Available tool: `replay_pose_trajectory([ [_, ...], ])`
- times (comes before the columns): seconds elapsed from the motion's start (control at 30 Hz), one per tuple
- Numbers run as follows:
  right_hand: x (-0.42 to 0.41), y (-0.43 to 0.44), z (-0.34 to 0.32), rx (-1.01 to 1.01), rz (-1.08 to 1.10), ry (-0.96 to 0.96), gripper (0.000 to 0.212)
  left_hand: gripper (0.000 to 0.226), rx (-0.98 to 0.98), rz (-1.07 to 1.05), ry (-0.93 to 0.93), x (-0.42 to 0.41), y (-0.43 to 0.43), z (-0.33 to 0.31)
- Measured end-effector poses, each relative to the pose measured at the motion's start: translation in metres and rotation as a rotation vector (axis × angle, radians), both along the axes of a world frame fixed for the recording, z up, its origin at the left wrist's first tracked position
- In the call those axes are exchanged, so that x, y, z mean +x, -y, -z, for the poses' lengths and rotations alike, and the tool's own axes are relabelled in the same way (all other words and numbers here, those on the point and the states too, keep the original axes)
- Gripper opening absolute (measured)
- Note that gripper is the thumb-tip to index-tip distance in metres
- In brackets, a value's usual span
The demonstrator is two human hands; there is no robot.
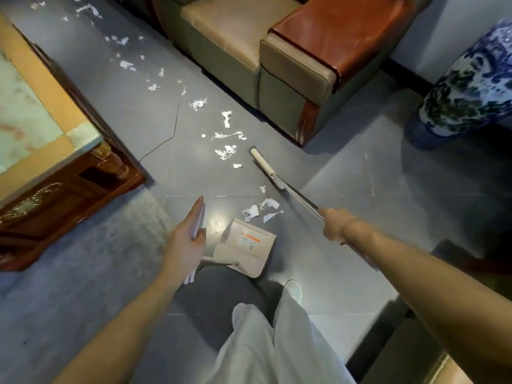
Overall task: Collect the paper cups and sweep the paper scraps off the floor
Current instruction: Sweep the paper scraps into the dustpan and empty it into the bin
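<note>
Sweeping, not cup collection, judged to be the step in hand; no paper cups in view. Work from the grey tile floor, bounded by the sofa ahead and the wooden counter at left. Note the broom: right hand closed round the metal handle, long axis running from that hand away and to the left, head down at the floor near the sofa corner. Note the dustpan: on the floor just ahead of the feet, mouth facing away, toward the broom head. Steadied by its upright handle, pinched between thumb and straight fingers of the left hand. Locate the paper scraps: nearest cluster just beyond the dustpan mouth, between mouth and broom head; further pieces just left of the broom head; remainder strung out in a trail up and to the left, well apart from both hands. Draw the stroke back along the handle axis, toward the mouth. Expect light scraps to scatter under a fast pull.
</note>
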State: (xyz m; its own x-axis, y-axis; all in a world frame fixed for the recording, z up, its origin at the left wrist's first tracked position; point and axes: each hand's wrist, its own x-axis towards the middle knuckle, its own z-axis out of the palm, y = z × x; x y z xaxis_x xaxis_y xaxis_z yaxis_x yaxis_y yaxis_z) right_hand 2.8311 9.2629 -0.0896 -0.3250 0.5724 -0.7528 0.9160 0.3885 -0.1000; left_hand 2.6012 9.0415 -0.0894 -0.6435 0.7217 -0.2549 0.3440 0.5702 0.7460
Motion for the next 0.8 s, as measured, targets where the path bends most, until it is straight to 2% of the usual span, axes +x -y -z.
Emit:
replay_pose_trajectory([
  [0.3, 0.009, -0.012, 0.021, -0.133, -0.261, 0.131, 0.06, 0.076, 0.049, -0.084, 0.043, 0.012, -0.037, 0.004],
  [0.4, 0.02, -0.002, 0.009, -0.261, -0.318, 0.122, 0.06, 0.075, 0.014, -0.104, 0.063, 0.006, -0.044, 0.003],
  [0.57, 0.024, -0.014, -0.031, -0.326, -0.344, 0.072, 0.054, 0.075, 0.044, -0.121, 0.085, 0.007, -0.049, 0.001],
  [0.7, 0.009, -0.034, -0.053, -0.27, -0.331, 0.03, 0.055, 0.07, 0.068, -0.148, 0.112, 0.002, -0.058, 0.002],
  [0.8, -0.01, -0.057, -0.057, -0.165, -0.403, 0.026, 0.059, 0.07, 0.072, -0.17, 0.113, -0.005, -0.076, 0.001],
])
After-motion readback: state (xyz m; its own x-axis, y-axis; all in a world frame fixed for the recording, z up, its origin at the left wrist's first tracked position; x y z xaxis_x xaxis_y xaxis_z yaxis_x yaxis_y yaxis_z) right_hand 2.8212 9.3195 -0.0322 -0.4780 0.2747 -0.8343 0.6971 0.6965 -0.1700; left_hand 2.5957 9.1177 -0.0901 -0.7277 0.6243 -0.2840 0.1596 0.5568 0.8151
